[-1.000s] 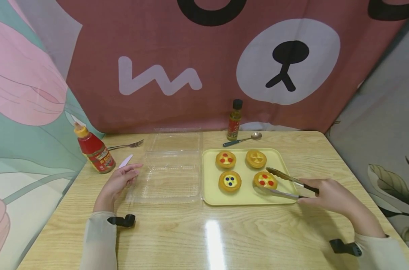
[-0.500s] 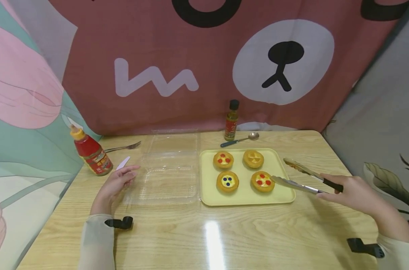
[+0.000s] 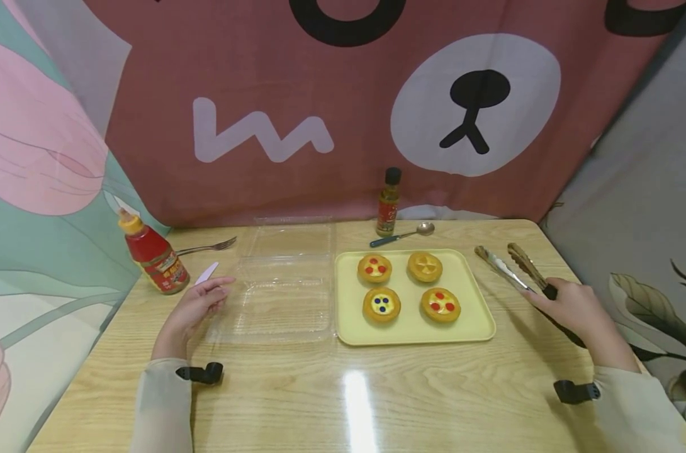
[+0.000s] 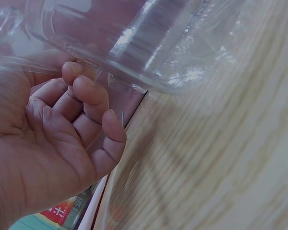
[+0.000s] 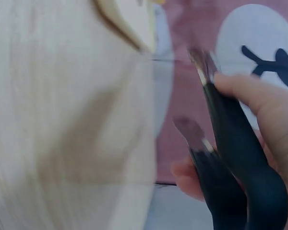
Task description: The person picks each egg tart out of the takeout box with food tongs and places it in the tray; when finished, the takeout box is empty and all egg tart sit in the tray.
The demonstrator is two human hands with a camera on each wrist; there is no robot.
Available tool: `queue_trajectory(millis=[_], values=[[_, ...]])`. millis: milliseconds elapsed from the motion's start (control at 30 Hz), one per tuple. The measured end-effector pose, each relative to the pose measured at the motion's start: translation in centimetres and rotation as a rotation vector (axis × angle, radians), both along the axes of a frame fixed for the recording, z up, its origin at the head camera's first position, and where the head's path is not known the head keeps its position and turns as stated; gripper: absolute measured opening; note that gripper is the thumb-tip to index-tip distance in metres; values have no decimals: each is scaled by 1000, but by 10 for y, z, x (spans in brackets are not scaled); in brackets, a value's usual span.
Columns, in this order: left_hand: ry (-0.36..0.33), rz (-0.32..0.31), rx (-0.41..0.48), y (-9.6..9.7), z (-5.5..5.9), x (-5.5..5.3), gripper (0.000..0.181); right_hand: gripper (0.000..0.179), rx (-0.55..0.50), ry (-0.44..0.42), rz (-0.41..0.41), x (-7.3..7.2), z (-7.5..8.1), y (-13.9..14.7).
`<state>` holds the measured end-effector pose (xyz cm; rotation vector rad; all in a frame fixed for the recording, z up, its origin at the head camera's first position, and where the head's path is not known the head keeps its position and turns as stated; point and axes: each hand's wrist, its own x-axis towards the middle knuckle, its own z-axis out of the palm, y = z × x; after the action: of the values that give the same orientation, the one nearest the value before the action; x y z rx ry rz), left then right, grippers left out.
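Observation:
My left hand (image 3: pixel 198 308) is at the left edge of a clear, hinged plastic container (image 3: pixel 286 336) with its lid laid back. In the left wrist view the fingers curl by the rim of the container (image 4: pixel 168 81), which covers part of the thumb. My right hand (image 3: pixel 575 308) grips metal tongs (image 3: pixel 504 267) with black handles, held right of the yellow tray. Their arms are spread, with nothing between the tips. The right wrist view shows thumb and fingers around the black handles of the tongs (image 5: pixel 235 129). Several egg tarts (image 3: pixel 440 305), some topped with red or blue dots, sit on the tray (image 3: pixel 473 324).
A red squeeze bottle (image 3: pixel 158 261) stands at the left, near a fork (image 3: pixel 209 246) and a pale blade (image 3: pixel 207 272). At the back are a small sauce bottle (image 3: pixel 388 204) and a spoon (image 3: pixel 405 235). A printed cloth (image 3: pixel 252 189) hangs behind the table.
The tongs have moved away from the front right tart, off the tray to the right, and now point toward the back. That tart stays on the tray. The left hand keeps its place.

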<state>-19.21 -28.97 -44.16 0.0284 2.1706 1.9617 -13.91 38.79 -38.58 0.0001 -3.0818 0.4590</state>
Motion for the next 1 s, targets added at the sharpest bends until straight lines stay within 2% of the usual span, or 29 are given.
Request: queue_trajectory(millis=[233, 433, 600, 900, 1000], values=[[1, -7, 9, 1, 0, -2, 20, 54, -14, 69, -63, -14, -27, -2], [35, -24, 23, 0, -1, -2, 20, 52, 7, 121, -73, -22, -40, -7], [21, -13, 28, 0, 0, -1, 20, 55, 6, 41, -101, -31, -44, -9], [-2, 2, 28, 1, 2, 0, 19, 80, 72, -153, -159, -39, -45, -23], [5, 4, 21, 1, 2, 0, 20, 87, 52, -187, -202, -40, -47, -28]])
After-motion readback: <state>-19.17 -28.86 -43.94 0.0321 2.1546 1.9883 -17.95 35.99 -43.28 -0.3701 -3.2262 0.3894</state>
